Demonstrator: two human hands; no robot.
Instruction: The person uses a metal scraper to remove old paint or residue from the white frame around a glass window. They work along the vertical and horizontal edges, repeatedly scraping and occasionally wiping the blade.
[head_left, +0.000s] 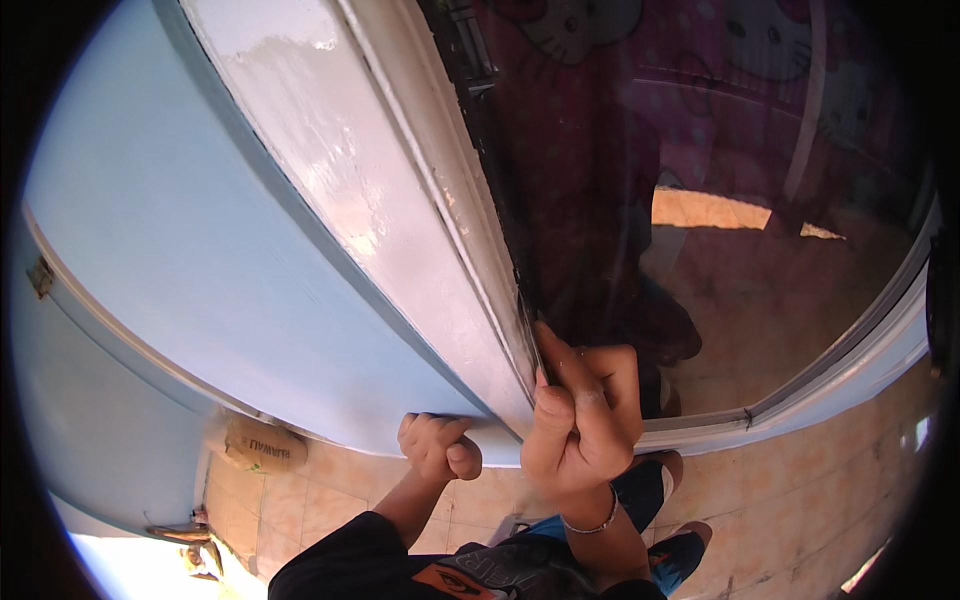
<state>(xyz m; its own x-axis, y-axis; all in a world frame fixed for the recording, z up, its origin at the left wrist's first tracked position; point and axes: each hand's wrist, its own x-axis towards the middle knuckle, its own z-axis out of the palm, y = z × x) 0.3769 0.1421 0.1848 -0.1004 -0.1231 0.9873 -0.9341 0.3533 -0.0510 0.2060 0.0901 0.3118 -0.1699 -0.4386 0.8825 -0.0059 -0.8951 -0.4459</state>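
Note:
My right hand (585, 420) pinches a thin, dark flat blade-like piece (541, 349) between thumb and fingers, at the edge where the white-painted window frame (390, 210) meets the dark glass pane (600, 247). What kind of tool it is, I cannot tell. A bracelet circles the right wrist. My left hand (441, 448) is curled up with nothing visible in it, by the lower part of the frame, near the light blue wall (247, 262). Along the glass edge runs a dark, ragged strip (480, 142). The glass shows reflections and a pink patterned cloth.
A brown sack (262, 446) bearing writing lies on the tiled floor (330, 495) at lower left, against the wall. The window's lower sill (697, 435) curves off to the right. A metal fitting (40, 277) sits at the far left.

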